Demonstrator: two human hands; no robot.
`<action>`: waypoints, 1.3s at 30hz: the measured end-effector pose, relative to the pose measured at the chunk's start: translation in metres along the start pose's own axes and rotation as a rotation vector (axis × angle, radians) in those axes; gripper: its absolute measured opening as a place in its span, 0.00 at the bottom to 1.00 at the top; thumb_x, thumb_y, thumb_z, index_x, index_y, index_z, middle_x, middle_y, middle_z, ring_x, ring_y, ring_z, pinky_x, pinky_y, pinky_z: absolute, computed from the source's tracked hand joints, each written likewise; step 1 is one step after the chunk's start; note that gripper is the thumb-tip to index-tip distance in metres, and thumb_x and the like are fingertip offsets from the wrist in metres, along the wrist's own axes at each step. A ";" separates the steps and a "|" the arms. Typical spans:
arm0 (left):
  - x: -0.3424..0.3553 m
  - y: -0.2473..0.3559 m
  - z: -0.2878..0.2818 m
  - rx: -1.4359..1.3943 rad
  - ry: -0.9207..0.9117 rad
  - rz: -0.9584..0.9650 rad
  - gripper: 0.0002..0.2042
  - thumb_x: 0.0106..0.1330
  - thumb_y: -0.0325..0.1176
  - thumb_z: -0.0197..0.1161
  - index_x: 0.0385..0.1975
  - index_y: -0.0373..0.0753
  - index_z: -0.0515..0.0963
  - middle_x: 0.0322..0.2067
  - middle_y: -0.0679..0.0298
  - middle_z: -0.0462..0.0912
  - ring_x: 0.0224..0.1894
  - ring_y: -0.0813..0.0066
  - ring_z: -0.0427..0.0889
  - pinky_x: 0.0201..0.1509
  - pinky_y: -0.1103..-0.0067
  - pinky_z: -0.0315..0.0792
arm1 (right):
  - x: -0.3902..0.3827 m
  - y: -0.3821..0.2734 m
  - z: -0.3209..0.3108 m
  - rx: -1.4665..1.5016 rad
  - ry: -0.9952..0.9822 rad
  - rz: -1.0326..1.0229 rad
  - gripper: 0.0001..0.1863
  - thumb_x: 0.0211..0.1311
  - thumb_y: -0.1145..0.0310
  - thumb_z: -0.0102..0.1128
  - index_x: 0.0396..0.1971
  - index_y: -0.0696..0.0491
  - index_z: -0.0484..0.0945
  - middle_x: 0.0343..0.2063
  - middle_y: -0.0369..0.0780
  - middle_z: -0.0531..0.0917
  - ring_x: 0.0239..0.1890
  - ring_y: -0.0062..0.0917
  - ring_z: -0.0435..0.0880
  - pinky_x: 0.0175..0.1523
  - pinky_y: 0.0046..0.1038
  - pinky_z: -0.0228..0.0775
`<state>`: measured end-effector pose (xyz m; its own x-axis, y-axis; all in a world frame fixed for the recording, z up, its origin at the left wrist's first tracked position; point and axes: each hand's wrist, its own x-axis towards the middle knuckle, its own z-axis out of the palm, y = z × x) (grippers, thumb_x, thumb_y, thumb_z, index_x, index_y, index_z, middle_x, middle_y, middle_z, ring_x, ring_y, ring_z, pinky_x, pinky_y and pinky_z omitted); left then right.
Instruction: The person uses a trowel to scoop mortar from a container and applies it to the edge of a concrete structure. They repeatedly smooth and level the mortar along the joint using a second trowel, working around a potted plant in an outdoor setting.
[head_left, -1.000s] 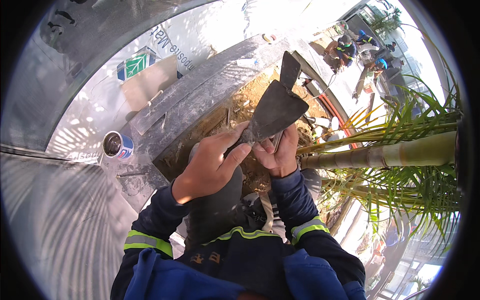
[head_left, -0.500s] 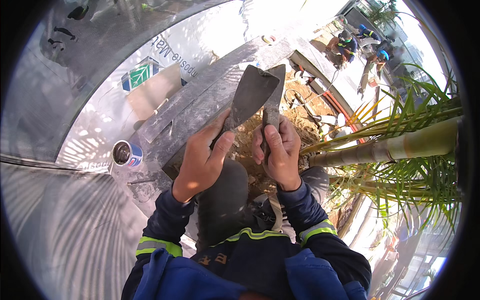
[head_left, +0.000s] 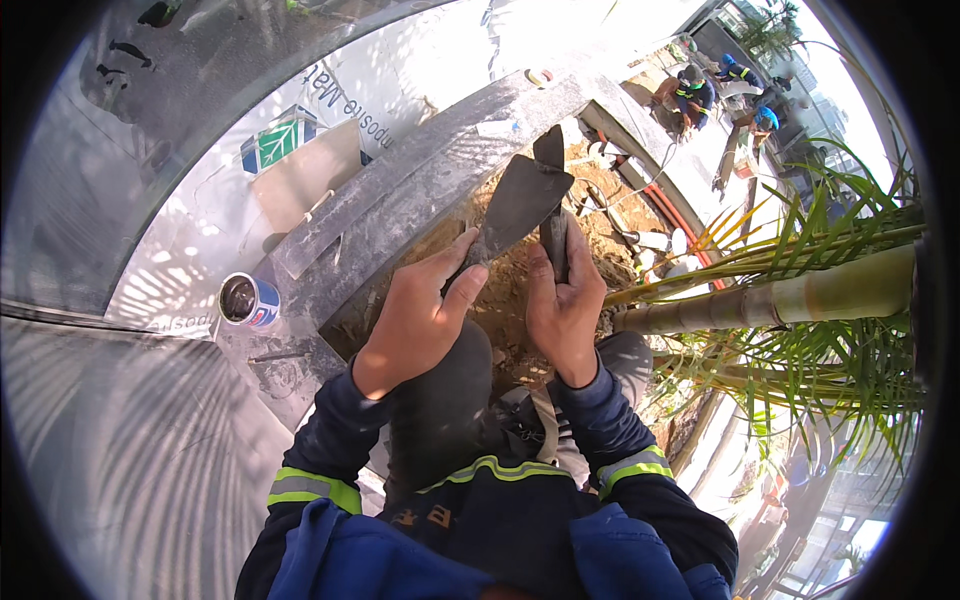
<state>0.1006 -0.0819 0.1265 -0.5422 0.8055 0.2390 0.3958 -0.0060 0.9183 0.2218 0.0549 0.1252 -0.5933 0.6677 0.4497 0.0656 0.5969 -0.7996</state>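
outdoors in hard sunlight, with palm shadows striping a smooth grey surface [head_left: 130, 440] at the lower left and pale printed sheeting [head_left: 430, 90] spread beyond. next in size, a dusty grey ledge [head_left: 400, 190], slanting past a bed of brown soil [head_left: 508, 305]. at the right, a thick palm stem [head_left: 800, 298] lying nearly level across the view, with green fronds [head_left: 840, 362] around it. far off at the upper right, a few people [head_left: 692, 98] in dark workwear. by the ledge, a flat beige board [head_left: 310, 175]. in front, above bent knees [head_left: 440, 410], the left hand [head_left: 415, 315], curled, pinching between thumb and fingers the handle of a wide-bladed scraper [head_left: 525, 200]. just beside it, the right hand [head_left: 565, 315], likewise pinching the dark handle of a second scraper [head_left: 553, 250], partly hidden. both blades raised over the soil, the wide one crossing in front of the other; cannot tell whether touching. on the ledge at left, a blue-and-white can [head_left: 250, 300] with dark contents. near it, a thin dark rod [head_left: 278, 357].
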 end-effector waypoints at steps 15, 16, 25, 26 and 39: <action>0.022 0.007 -0.010 0.003 0.045 0.064 0.22 0.75 0.36 0.57 0.63 0.26 0.74 0.40 0.38 0.85 0.41 0.54 0.87 0.51 0.70 0.75 | 0.000 -0.006 0.000 -0.110 -0.018 -0.135 0.22 0.68 0.80 0.56 0.61 0.68 0.71 0.42 0.52 0.83 0.43 0.30 0.84 0.49 0.28 0.75; 0.019 0.006 -0.010 0.014 0.031 0.087 0.22 0.75 0.36 0.57 0.63 0.27 0.74 0.41 0.37 0.85 0.43 0.52 0.87 0.52 0.69 0.75 | 0.006 -0.010 -0.003 -0.063 -0.040 -0.056 0.21 0.68 0.80 0.56 0.60 0.67 0.71 0.41 0.51 0.83 0.42 0.30 0.84 0.49 0.29 0.75; 0.033 -0.009 -0.019 0.131 0.220 0.188 0.23 0.74 0.37 0.62 0.59 0.22 0.74 0.43 0.35 0.83 0.48 0.40 0.84 0.51 0.63 0.76 | -0.019 -0.004 -0.005 0.003 -0.116 -0.036 0.23 0.74 0.74 0.55 0.64 0.66 0.69 0.40 0.43 0.83 0.38 0.22 0.82 0.44 0.24 0.74; 0.035 -0.013 -0.023 0.187 0.282 0.184 0.23 0.73 0.37 0.63 0.58 0.22 0.75 0.43 0.35 0.83 0.48 0.40 0.84 0.51 0.63 0.76 | -0.023 -0.006 -0.010 0.112 -0.177 0.099 0.22 0.75 0.74 0.55 0.64 0.67 0.69 0.39 0.43 0.82 0.36 0.23 0.82 0.43 0.24 0.75; 0.011 -0.027 -0.011 -0.081 0.268 0.011 0.11 0.74 0.32 0.63 0.44 0.32 0.69 0.23 0.68 0.76 0.21 0.84 0.72 0.25 0.82 0.67 | -0.007 -0.033 0.002 0.692 -0.306 0.436 0.20 0.83 0.57 0.43 0.44 0.61 0.73 0.25 0.36 0.80 0.16 0.13 0.72 0.23 0.18 0.61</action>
<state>0.0757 -0.0795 0.1081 -0.7189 0.6199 0.3146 0.3486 -0.0700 0.9347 0.2226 0.0295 0.1475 -0.8250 0.5652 0.0002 -0.1060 -0.1543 -0.9823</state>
